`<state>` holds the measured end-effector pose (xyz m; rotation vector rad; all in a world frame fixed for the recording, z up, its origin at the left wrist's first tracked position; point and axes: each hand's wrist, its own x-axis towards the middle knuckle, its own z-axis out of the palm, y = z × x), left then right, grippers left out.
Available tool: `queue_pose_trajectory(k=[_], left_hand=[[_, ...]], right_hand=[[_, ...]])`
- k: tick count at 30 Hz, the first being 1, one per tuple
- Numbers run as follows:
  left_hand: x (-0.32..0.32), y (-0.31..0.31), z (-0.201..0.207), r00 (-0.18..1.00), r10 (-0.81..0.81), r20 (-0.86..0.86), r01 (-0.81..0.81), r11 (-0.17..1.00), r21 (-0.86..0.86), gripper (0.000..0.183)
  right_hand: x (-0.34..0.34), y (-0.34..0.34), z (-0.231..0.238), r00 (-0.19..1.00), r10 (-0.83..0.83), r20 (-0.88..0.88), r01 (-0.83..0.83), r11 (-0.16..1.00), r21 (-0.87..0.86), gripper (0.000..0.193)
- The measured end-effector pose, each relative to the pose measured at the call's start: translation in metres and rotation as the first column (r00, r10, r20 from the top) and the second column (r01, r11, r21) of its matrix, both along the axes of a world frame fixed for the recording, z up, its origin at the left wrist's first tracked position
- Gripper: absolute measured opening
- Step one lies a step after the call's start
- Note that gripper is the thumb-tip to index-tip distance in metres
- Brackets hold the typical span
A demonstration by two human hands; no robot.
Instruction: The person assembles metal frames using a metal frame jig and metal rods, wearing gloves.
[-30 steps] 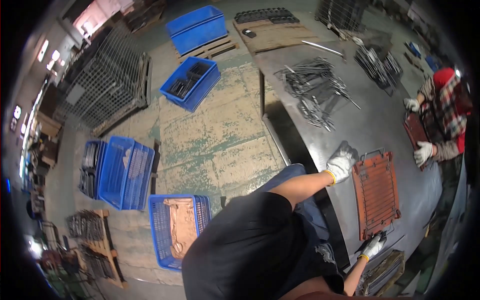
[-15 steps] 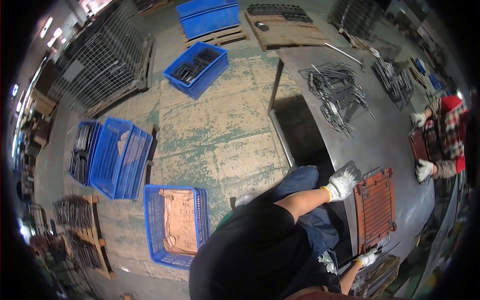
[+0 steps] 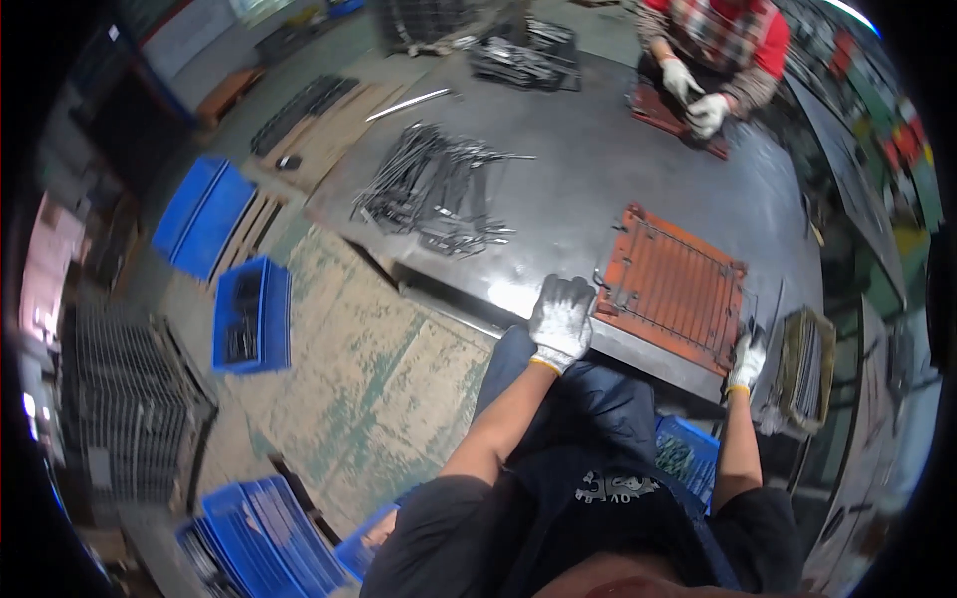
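In front of me an orange-red plate-like jig (image 3: 663, 289) lies on the metal table, with a dark wire rack (image 3: 688, 284) of thin parallel rods on it. My left hand (image 3: 561, 321), in a white glove with dark fingertips, lies with fingers stretched over the table's near edge, beside the jig's left corner. At the jig's right side is my right hand (image 3: 746, 361), also gloved, with its fingers bent. Thin dark rods show around those fingers; what they grip cannot be made out.
Bundles of metal rods and wire parts (image 3: 434, 189) lie on the table (image 3: 558, 149), with another pile (image 3: 523, 58) farther back. Across it, a co-worker's gloved hands (image 3: 698, 100) are over a reddish plate (image 3: 658, 108). Blue crates (image 3: 251, 314) stand on the floor at left.
My view has swung to the right, bringing the table and jig to the middle. My left hand stays by the jig's left corner, my right hand by its right side.
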<state>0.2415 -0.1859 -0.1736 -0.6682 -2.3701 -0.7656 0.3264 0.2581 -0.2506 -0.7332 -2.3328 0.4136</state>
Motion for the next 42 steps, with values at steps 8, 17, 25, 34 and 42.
queue_pose_trajectory(k=[8,17,25,34,42], left_hand=[[-0.005,0.022,0.009,0.999,0.013,0.033,-0.012,0.999,-0.030,0.026],[0.038,-0.017,-0.020,0.992,0.128,-0.018,-0.127,0.992,0.020,0.019],[0.070,-0.014,-0.009,0.981,0.148,0.128,-0.152,0.988,0.025,0.015],[0.094,-0.020,-0.015,0.987,0.144,0.066,-0.146,0.989,0.018,0.020],[0.130,-0.072,-0.020,0.978,-0.207,0.024,0.192,0.938,0.288,0.033]], right_hand=[[-0.023,-0.026,0.058,0.992,-0.018,0.121,0.051,0.960,-0.275,0.032],[-0.001,-0.021,0.005,0.992,0.119,-0.041,-0.123,0.986,-0.110,0.042],[0.045,-0.022,0.034,0.996,0.050,0.072,-0.043,0.994,-0.096,0.045],[0.065,-0.035,0.047,0.990,0.073,0.122,-0.061,0.993,-0.099,0.040],[0.065,-0.041,0.045,0.995,0.100,0.023,-0.095,0.982,-0.164,0.033]])
